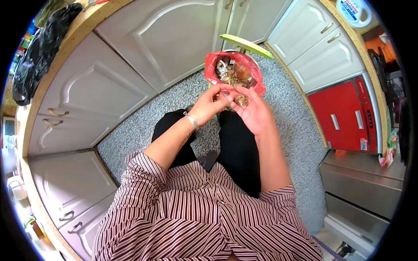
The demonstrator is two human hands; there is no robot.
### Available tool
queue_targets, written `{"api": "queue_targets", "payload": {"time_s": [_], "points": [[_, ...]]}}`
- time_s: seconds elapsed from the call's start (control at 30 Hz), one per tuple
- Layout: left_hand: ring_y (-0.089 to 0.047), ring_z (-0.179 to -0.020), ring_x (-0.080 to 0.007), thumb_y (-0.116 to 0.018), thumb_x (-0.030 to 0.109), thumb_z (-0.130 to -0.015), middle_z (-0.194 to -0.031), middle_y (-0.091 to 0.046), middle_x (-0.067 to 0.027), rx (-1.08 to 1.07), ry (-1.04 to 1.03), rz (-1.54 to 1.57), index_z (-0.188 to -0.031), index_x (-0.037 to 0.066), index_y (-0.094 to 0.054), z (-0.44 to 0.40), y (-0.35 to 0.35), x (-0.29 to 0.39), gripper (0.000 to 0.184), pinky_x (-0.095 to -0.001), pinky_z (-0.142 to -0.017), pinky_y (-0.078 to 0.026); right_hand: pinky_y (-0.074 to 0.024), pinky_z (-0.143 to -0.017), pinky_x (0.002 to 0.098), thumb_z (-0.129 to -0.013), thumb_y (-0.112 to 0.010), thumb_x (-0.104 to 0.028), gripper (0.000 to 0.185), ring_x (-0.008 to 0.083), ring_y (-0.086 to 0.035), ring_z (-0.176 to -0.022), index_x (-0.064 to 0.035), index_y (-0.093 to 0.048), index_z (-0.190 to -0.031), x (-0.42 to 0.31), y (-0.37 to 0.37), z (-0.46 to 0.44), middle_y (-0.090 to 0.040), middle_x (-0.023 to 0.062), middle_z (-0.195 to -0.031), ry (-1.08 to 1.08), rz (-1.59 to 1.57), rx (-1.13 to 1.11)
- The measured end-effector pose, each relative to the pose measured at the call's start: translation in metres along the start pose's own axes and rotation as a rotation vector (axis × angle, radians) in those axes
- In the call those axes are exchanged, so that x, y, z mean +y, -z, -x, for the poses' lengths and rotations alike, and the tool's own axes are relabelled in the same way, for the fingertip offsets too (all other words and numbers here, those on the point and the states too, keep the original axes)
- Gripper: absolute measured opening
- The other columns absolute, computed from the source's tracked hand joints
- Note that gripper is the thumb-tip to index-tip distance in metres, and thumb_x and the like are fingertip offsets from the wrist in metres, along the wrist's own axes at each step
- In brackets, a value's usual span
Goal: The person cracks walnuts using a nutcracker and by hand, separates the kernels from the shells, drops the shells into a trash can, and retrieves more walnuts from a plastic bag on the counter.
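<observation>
A bin lined with a red plastic bag [210,65] stands between my feet, with shells, peels and scraps inside. Just over its near edge, my right hand [257,114] is turned palm up and cupped. In it lies a brown, crinkled lump [241,100] that looks like a walnut or bits of shell. My left hand [209,104] meets the right one from the side, its thumb and fingers pinched together at the right fingertips. Whatever the left fingers hold is hidden or too small to name.
A yellow-green bin lid [246,45] is tilted up behind the bag. Pale cabinets [174,39] curve around the grey speckled floor [126,130]. To the right is a red-fronted appliance [344,115]; a cleaning-liquid bottle [353,12] stands on the counter above.
</observation>
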State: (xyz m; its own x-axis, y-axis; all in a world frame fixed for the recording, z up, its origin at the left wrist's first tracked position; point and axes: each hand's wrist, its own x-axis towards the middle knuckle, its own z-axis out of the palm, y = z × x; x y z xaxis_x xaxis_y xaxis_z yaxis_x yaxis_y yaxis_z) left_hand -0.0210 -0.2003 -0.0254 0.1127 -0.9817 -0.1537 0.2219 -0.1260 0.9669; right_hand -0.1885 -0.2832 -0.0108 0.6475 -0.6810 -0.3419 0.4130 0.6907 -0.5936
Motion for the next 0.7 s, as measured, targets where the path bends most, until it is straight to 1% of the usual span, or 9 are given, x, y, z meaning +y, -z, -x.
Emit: {"api": "queue_targets", "payload": {"time_s": [0.03,0.1,0.2,0.33,0.47,0.53,0.57,0.63,0.7], "points": [[-0.048,-0.078,-0.0084,-0.068,0.025,-0.091,-0.089,-0.053,0.0026,0.005,-0.001,0.000,-0.125,0.010,-0.060,0.012,0.002,0.000,0.038,-0.0224,-0.070,-0.042,-0.0525,-0.089,0.0388,-0.101,-0.051,-0.029,0.034,0.0241,-0.061,-0.103,0.0021,-0.058,-0.115,0.005,-0.007,0.007,-0.063,0.0155,-0.110,-0.020,0.016,-0.039],[-0.047,-0.076,-0.0116,-0.072,0.025,-0.087,-0.090,-0.049,-0.0016,0.046,-0.243,-0.434,-0.128,0.012,-0.061,0.034,0.008,0.003,0.045,-0.0259,-0.071,-0.044,-0.0516,-0.094,0.0409,-0.102,-0.048,-0.023,0.031,0.0236,-0.062,-0.106,0.0024,-0.058,-0.117,0.015,-0.018,0.020,-0.063,0.0158,-0.113,-0.065,0.059,-0.092],[-0.048,-0.078,-0.0135,-0.072,0.025,-0.087,-0.093,-0.047,-0.0047,0.048,-0.236,-0.528,-0.128,0.014,-0.063,0.064,0.011,0.018,0.044,-0.0273,-0.072,-0.045,-0.0510,-0.095,0.0419,-0.103,-0.046,-0.022,0.033,0.0255,-0.062,-0.109,0.0045,-0.057,-0.119,0.028,-0.033,0.040,-0.062,0.0165,-0.117,-0.081,0.084,-0.162],[-0.050,-0.086,-0.0135,-0.068,0.025,-0.091,-0.093,-0.050,-0.0042,0.036,-0.289,-0.570,-0.121,0.007,-0.063,0.096,0.022,0.024,0.035,-0.0266,-0.078,-0.045,-0.0499,-0.098,0.0435,-0.103,-0.046,-0.023,0.035,0.0263,-0.062,-0.110,0.0061,-0.056,-0.120,0.040,-0.055,0.065,-0.061,0.0172,-0.119,-0.099,0.050,-0.190],[-0.051,-0.082,-0.0109,-0.064,0.025,-0.095,-0.094,-0.055,-0.0032,0.096,-0.396,-0.487,-0.112,0.004,-0.064,0.116,0.030,0.019,0.027,-0.0246,-0.073,-0.045,-0.0490,-0.100,0.0444,-0.103,-0.046,-0.022,0.035,0.0264,-0.062,-0.110,0.0064,-0.055,-0.121,0.049,-0.064,0.084,-0.061,0.0170,-0.118,-0.126,0.088,-0.251],[-0.050,-0.076,-0.0069,-0.060,0.027,-0.098,-0.093,-0.058,-0.0002,0.142,-0.211,-0.222,-0.106,0.005,-0.064,0.129,0.031,0.021,0.023,-0.0213,-0.066,-0.043,-0.0492,-0.100,0.0442,-0.103,-0.047,-0.021,0.034,0.0259,-0.062,-0.110,0.0063,-0.055,-0.121,0.056,-0.069,0.093,-0.061,0.0166,-0.118,-0.142,0.116,-0.277],[-0.049,-0.072,-0.0042,-0.059,0.028,-0.099,-0.093,-0.059,0.0038,0.160,-0.210,-0.249,-0.105,0.008,-0.063,0.133,0.035,0.015,0.021,-0.0192,-0.062,-0.041,-0.0497,-0.100,0.0435,-0.102,-0.048,-0.018,0.031,0.0254,-0.062,-0.109,0.0061,-0.055,-0.120,0.060,-0.074,0.099,-0.062,0.0160,-0.116,-0.147,0.109,-0.275],[-0.049,-0.073,-0.0041,-0.058,0.028,-0.099,-0.093,-0.059,0.0041,0.174,-0.209,-0.167,-0.107,0.008,-0.061,0.146,0.031,0.018,0.022,-0.0190,-0.062,-0.041,-0.0513,-0.099,0.0416,-0.100,-0.051,-0.012,0.024,0.0243,-0.063,-0.107,0.0051,-0.056,-0.117,0.069,-0.082,0.108,-0.062,0.0148,-0.113,-0.200,0.066,-0.241],[-0.050,-0.077,-0.0039,-0.056,0.029,-0.101,-0.094,-0.059,0.0045,0.170,-0.179,-0.069,-0.114,0.008,-0.059,0.160,0.030,0.018,0.025,-0.0190,-0.065,-0.042,-0.0515,-0.099,0.0414,-0.101,-0.051,-0.012,0.024,0.0247,-0.064,-0.105,0.0050,-0.056,-0.117,0.079,-0.085,0.115,-0.062,0.0149,-0.113,-0.199,0.086,-0.262]]}}
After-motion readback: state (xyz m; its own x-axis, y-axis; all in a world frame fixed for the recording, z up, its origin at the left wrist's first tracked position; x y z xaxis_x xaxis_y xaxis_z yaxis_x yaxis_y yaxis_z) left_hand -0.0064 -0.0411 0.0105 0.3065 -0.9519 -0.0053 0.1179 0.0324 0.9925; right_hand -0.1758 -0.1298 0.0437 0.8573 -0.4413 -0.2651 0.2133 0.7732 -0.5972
